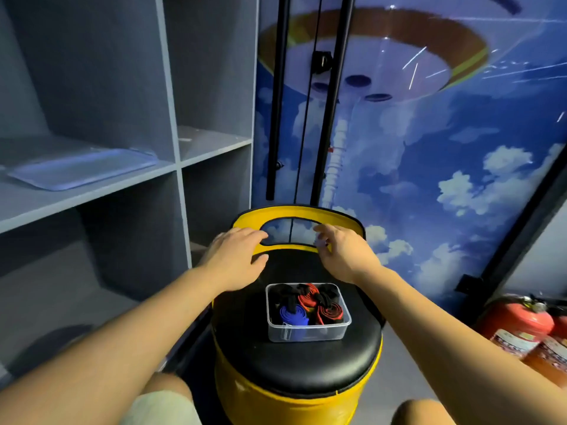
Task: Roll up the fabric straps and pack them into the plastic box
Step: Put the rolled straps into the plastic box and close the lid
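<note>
Already the clear rectangular plastic box [307, 312] is sitting near the middle of the round black cushioned seat [296, 363] of a yellow barrel-shaped stool [285, 403], directly in front of the person's knees, which is probably keeping it within easy reach of both arms. Inside it the rolled fabric straps are lying packed close together: a blue coil [291, 314] at the front left, red-and-black coils [329, 312] at the right and back, and black ones [283, 294] at the rear left. No loose strap is showing on the seat, so the packing is looking finished or nearly so.

Both hands are reaching past the box toward the stool's yellow curved backrest with its oval cut-out [296, 223]. The left hand [237, 256] is lying flat and relaxed, fingers straight and spread over the lower bar of the backrest, holding nothing. The right hand [343, 251] is hovering beside the cut-out's right edge, fingers loosely bent and parted; whether it is touching the frame I cannot tell, and it is carrying nothing.

A translucent flat lid [82, 168] is lying on the grey shelf [92, 197] at left, and red fire extinguishers [518, 326] are standing at lower right.
</note>
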A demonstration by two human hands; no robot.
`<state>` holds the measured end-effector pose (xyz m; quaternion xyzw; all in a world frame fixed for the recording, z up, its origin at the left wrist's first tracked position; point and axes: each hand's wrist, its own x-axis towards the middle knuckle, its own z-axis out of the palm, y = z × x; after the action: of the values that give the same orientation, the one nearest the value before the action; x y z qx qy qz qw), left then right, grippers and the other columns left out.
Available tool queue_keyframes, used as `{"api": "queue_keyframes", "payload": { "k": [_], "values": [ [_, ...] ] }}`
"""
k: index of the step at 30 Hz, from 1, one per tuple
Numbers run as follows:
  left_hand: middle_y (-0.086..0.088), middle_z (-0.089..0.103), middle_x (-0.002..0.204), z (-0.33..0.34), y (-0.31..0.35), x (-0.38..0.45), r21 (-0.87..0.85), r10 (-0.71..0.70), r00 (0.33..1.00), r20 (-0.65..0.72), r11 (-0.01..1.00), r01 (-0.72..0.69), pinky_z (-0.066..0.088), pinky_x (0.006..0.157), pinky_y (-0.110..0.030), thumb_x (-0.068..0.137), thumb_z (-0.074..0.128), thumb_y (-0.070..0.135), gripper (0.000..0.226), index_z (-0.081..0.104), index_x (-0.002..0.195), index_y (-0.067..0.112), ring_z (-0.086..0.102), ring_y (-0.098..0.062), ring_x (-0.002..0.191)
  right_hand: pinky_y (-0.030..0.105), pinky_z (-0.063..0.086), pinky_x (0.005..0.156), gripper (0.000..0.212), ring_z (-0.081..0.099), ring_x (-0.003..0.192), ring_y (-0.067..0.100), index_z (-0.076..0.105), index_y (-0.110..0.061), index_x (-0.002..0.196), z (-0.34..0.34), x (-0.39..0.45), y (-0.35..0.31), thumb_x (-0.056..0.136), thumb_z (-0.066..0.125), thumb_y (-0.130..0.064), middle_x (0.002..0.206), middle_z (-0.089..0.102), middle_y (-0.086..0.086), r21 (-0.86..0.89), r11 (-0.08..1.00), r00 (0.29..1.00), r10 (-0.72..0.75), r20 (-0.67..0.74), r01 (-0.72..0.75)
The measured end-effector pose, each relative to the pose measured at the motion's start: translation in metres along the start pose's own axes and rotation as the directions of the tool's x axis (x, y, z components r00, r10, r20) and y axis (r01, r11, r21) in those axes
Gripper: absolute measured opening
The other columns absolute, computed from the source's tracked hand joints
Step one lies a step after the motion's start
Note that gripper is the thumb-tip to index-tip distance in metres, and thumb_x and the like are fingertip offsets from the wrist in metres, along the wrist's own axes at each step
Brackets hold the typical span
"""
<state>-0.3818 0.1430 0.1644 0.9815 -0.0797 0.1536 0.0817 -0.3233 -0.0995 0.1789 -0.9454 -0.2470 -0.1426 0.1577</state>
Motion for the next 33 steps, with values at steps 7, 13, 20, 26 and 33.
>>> {"api": "queue_keyframes", "payload": {
  "k": [7, 13, 20, 26, 33],
  "values": [
    [0.006, 0.051, 0.146, -0.085, -0.046, -0.004, 0.04, -0.09, 0.988, -0.127, 0.995, 0.096, 0.039, 0.11, -0.041, 0.098, 0.051, 0.046, 0.052, 0.044, 0.146, 0.028, 0.046, -0.019, 0.134, 0.039, 0.052, 0.092, 0.042, 0.061, 0.115, 0.025, 0.054, -0.018, 0.138, -0.028, 0.068, -0.088, 0.097, 0.053, -0.028, 0.126, 0.066, 0.003, 0.07, 0.983, 0.983, -0.162, -0.087, 0.168],
    [0.004, 0.052, 0.145, -0.135, -0.104, -0.025, 0.105, -0.231, 0.952, -0.202, 0.961, 0.255, 0.04, 0.108, -0.04, 0.097, 0.052, 0.047, 0.051, 0.045, 0.145, 0.028, 0.047, -0.019, 0.133, 0.04, 0.051, 0.094, 0.044, 0.06, 0.116, 0.029, 0.053, -0.019, 0.137, -0.023, 0.121, -0.17, 0.096, 0.053, -0.033, 0.128, 0.065, 0.005, 0.084, 0.949, 0.951, -0.297, -0.089, 0.304],
    [0.001, 0.052, 0.145, -0.169, -0.186, -0.047, 0.216, -0.44, 0.854, -0.277, 0.838, 0.501, 0.038, 0.108, -0.038, 0.095, 0.049, 0.05, 0.055, 0.048, 0.142, 0.022, 0.045, -0.023, 0.133, 0.035, 0.046, 0.099, 0.044, 0.058, 0.12, 0.027, 0.054, -0.019, 0.138, 0.0, 0.183, -0.268, 0.095, 0.053, -0.029, 0.131, 0.064, 0.006, 0.182, 0.899, 0.916, -0.4, -0.032, 0.399],
    [-0.003, 0.052, 0.147, -0.153, -0.24, -0.047, 0.239, -0.541, 0.814, -0.209, 0.779, 0.579, 0.038, 0.11, -0.039, 0.094, 0.047, 0.056, 0.061, 0.047, 0.142, 0.018, 0.045, -0.024, 0.136, 0.037, 0.036, 0.115, 0.06, 0.04, 0.141, 0.026, 0.038, -0.019, 0.152, 0.038, 0.223, -0.318, 0.093, 0.049, -0.022, 0.157, 0.04, 0.004, 0.142, 0.891, 0.872, -0.451, 0.191, 0.43],
    [0.004, 0.067, 0.125, -0.131, -0.247, -0.041, 0.338, -0.492, 0.845, -0.211, 0.774, 0.535, 0.038, 0.102, -0.036, 0.093, 0.047, 0.058, 0.046, 0.061, 0.122, 0.026, 0.06, -0.021, 0.117, 0.029, 0.03, 0.117, 0.061, 0.039, 0.142, 0.025, 0.039, -0.015, 0.149, 0.076, 0.231, -0.322, 0.089, 0.05, -0.014, 0.156, 0.039, 0.003, 0.131, 0.857, 0.797, -0.512, 0.321, 0.498]
  ]
}}
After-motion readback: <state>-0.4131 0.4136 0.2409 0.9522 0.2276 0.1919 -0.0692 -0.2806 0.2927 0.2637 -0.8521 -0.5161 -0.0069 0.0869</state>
